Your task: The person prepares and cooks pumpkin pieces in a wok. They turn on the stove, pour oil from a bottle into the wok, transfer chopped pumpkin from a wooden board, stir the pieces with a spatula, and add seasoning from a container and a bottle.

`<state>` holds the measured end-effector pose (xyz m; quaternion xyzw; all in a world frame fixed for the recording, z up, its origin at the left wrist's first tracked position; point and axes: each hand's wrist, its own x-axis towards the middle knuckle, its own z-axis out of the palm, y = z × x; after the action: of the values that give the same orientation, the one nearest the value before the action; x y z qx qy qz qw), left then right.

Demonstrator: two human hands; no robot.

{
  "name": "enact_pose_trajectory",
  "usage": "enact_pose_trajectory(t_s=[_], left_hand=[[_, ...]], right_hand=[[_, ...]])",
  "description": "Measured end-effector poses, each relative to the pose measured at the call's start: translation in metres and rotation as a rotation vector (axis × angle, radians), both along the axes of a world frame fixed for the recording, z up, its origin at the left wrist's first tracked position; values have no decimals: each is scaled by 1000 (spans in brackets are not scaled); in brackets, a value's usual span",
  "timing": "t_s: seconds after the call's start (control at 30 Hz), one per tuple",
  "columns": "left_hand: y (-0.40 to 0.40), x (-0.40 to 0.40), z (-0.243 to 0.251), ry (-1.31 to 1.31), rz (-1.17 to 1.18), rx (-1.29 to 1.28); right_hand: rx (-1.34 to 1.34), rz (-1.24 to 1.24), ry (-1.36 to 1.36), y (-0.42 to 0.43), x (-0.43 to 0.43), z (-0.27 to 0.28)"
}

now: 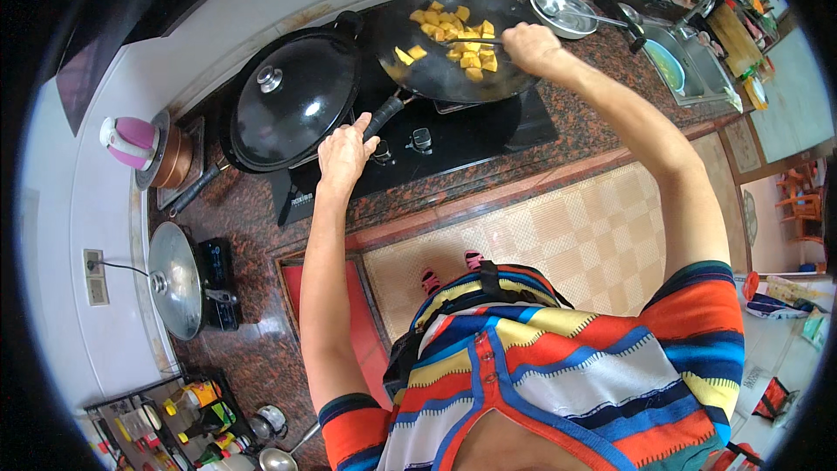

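My left hand [345, 149] grips the black handle [386, 119] of an open wok [431, 78] on the right side of a black glass gas hob [484, 134]. Yellow-orange cubed chunks [471, 46], perhaps pumpkin, lie in the wok, most of them in its middle and two apart at the left. My right hand [533, 49] is at the wok's right side, closed around the dark handle of a utensil [477, 41]. The utensil's far end is among the chunks, and its head cannot be made out. A second wok under a black lid [294, 98] stands on the hob's left side.
Right of the wok, a metal bowl [569, 10] holds a ladle, near a sink [700, 65] with a blue basin [664, 65]. At left are a copper-coloured pot [173, 157], a lidded pan [175, 281] and a bottle rack [176, 418]. A metal ladle [278, 458] lies at the bottom.
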<state>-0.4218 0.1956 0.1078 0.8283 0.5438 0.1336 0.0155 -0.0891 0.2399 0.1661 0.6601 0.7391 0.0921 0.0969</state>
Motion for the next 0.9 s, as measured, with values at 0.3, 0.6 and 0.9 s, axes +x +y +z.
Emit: enact_pose_trajectory(t_s=[0.3,0.6,0.9], left_hand=[[1,0,-1,30,-7,15],[1,1,-2,31,12,-8],[0,0,-3,21,-6,7]], right_hand=[[-8,-61,-45,-36,25,90],[-98,142,-365,-43,-14,129],[106,98,-417,-24,-12,-44]])
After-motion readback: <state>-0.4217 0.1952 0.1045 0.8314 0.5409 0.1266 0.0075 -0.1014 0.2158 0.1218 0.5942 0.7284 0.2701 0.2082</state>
